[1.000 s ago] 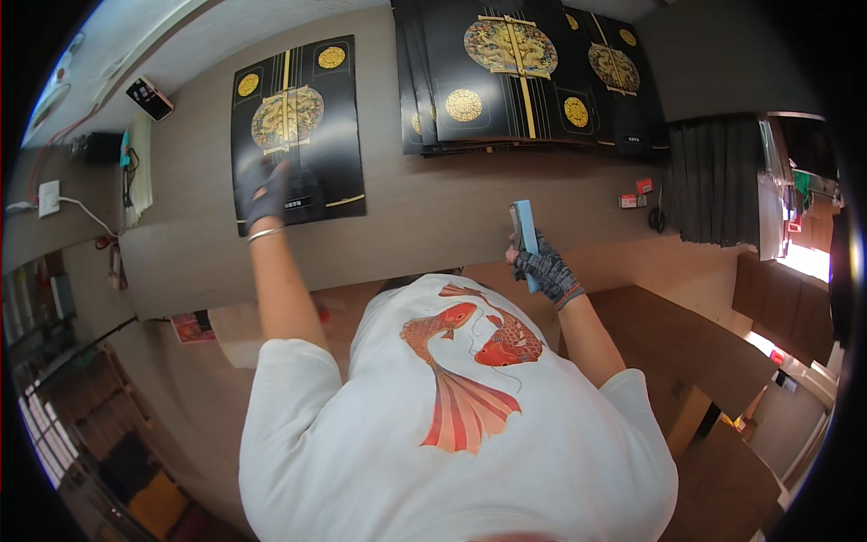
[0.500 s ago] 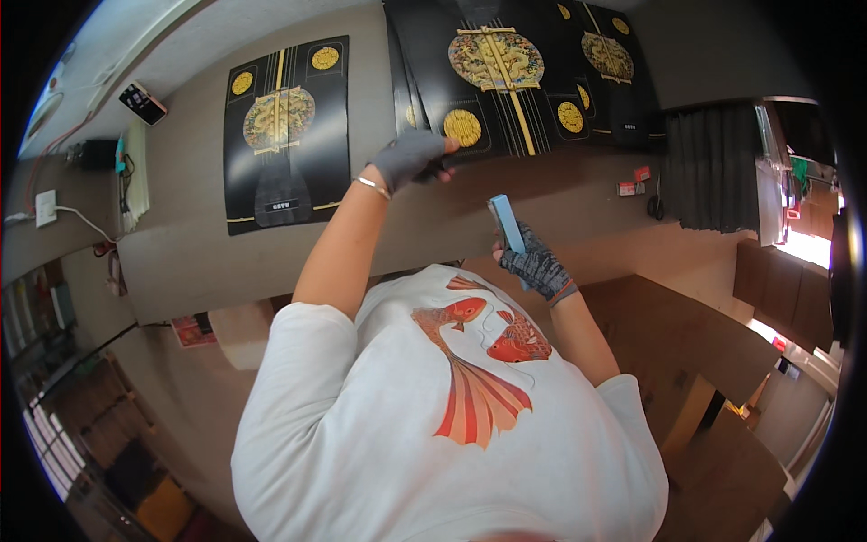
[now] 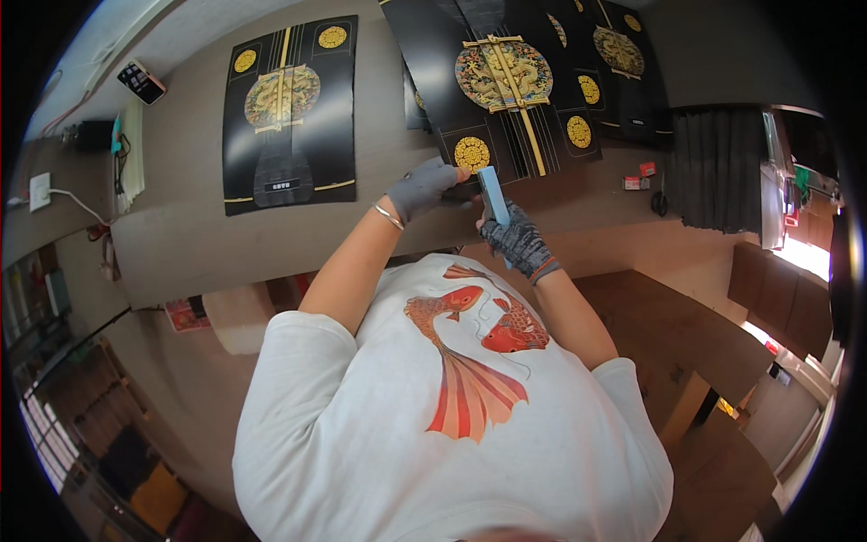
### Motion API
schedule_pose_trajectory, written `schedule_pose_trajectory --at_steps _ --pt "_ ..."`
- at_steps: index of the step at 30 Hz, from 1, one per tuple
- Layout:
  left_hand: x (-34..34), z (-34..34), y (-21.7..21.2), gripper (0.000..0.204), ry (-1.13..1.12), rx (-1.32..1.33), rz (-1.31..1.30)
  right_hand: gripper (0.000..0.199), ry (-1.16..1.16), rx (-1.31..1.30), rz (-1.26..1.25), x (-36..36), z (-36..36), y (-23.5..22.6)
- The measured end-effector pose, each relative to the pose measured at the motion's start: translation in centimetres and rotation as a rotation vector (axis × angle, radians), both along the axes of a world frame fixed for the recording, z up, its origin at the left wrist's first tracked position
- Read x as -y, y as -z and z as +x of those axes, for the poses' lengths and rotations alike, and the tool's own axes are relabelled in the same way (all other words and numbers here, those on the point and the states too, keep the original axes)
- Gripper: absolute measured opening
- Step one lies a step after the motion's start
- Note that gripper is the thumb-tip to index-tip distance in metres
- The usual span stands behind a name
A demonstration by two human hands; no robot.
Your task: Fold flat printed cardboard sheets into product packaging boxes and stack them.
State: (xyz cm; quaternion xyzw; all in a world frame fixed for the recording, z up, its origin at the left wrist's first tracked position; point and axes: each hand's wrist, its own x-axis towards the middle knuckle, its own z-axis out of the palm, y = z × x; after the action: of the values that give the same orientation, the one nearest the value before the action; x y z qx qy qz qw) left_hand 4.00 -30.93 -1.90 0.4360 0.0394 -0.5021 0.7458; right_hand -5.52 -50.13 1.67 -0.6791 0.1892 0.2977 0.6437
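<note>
left hand (image 3: pixel 423 186) on black sheet (image 3: pixel 506 90); right hand (image 3: pixel 517 240) grips blue block (image 3: pixel 492 193)

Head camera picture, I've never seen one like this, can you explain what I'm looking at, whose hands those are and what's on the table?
The picture comes from a wide fisheye camera worn on a person's head, looking down, so straight edges bend near the rim. The white shirt with the red fish print at the bottom is the wearer's own, and both gloved hands are theirs. There is no machine.

On the brown table lie black sheets printed with gold patterns. One black sheet lies alone on the left; a stack of similar sheets lies further right.

The left hand rests on the near edge of that stack. The right hand holds a light blue flat tool upright beside it. A remote-like gadget lies far left.
</note>
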Motion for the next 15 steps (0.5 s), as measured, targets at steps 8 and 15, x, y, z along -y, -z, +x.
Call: schedule_pose_trajectory --at_steps 8,15 --pt "1.1 -0.6 0.3 0.041 -0.087 0.112 0.122 0.050 -0.050 -0.156 -0.180 -0.9 1.2 -0.4" --pt "3.1 -4.8 2.2 0.068 -0.419 -0.195 -0.001 0.043 0.055 -0.003 0.060 5.5 -4.7 1.4"
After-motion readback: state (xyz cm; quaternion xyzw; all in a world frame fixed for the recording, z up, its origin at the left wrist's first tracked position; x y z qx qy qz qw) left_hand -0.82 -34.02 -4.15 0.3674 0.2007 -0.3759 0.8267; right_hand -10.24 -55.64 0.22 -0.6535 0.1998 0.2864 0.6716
